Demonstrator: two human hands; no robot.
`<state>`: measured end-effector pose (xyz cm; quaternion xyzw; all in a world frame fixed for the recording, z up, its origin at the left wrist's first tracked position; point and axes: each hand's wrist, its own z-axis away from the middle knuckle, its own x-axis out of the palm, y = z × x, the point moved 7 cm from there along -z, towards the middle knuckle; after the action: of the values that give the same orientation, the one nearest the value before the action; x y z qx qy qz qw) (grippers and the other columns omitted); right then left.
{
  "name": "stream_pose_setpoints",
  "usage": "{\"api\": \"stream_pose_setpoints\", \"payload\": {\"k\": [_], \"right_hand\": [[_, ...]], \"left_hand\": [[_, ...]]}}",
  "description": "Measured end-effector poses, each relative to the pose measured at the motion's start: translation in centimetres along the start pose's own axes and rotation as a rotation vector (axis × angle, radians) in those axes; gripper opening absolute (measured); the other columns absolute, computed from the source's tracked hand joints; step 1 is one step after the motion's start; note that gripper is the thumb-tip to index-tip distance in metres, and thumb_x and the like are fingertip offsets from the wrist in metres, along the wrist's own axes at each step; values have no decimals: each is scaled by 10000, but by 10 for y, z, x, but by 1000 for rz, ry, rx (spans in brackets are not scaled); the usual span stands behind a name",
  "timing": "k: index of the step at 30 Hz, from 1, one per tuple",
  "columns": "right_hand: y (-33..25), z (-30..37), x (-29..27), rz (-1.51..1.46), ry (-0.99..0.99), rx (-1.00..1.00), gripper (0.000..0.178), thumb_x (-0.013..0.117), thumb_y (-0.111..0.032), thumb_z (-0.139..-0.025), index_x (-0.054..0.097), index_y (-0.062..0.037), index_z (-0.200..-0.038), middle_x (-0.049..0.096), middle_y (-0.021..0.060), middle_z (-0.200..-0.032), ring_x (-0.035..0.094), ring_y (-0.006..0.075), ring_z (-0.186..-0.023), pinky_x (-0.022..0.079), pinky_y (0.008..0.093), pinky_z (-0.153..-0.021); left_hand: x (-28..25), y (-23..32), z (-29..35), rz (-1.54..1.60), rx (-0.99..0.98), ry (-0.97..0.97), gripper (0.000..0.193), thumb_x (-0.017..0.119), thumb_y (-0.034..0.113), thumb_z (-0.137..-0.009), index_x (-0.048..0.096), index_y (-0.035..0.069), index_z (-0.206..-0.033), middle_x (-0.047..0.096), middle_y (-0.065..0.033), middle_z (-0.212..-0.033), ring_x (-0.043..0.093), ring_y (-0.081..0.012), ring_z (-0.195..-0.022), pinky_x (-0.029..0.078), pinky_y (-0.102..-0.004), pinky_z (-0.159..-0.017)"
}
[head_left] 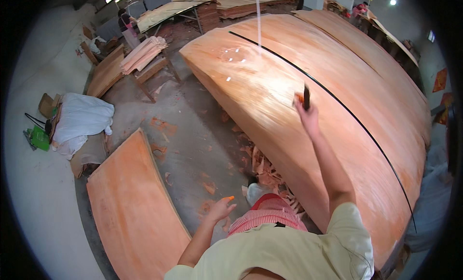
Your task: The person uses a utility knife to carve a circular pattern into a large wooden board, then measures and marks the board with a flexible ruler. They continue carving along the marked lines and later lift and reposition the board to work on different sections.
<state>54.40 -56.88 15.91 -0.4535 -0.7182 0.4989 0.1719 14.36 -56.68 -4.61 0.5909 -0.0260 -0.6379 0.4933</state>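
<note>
My right hand (310, 117) reaches over a tall stack of thin wood veneer sheets (289, 154), closed around a dark, narrow hand tool (306, 94) that points away from me. Something orange (299, 98) shows by its fingertips; whether it belongs to the tool is unclear. A long, thin black strip (333, 97) lies curving across the top sheet, just to the right of that hand. Low by my left side, my left hand (220, 210) hangs above the floor with its fingers apart. A small orange piece (231, 198), apparently a fingertip cover, sits at one finger's end.
At lower left lies another veneer stack (135, 203). Wood scraps (267, 171) litter the floor along the big stack's near side. White cloth (84, 117) covers something by the left wall. Bundled veneer (143, 54) rests on a bench beyond, and a person (126, 24) stands at the back.
</note>
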Motion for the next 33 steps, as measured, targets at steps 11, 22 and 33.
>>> {"api": "stream_pose_setpoints", "payload": {"k": [11, 22, 33], "right_hand": [[-34, -289, 142, -282, 278, -331, 440, 674, -259, -779, 543, 14, -1098, 465, -19, -673, 395, 67, -581, 350, 221, -522], [-21, -280, 180, -321, 31, 72, 230, 590, -230, -844, 597, -24, -946, 394, -79, -571, 319, 14, -464, 235, 188, -420], [169, -303, 124, -1009, 366, 579, 183, 497, -178, -860, 496, -80, -706, 357, -54, -510, 260, 34, -363, 207, 161, -332]], "left_hand": [[-106, -137, -83, -19, -349, -79, 471, 534, 373, -806, 540, 32, -1132, 572, -205, -1057, 556, -334, -966, 445, -385, -820], [-170, -183, -199, -90, -321, -327, 499, 519, 439, -803, 537, 78, -1147, 574, -212, -1041, 557, -346, -958, 443, -397, -827], [-239, -204, -382, -357, 65, -460, 477, 502, 422, -802, 542, 87, -1139, 574, -180, -1064, 548, -330, -980, 447, -420, -819]]}}
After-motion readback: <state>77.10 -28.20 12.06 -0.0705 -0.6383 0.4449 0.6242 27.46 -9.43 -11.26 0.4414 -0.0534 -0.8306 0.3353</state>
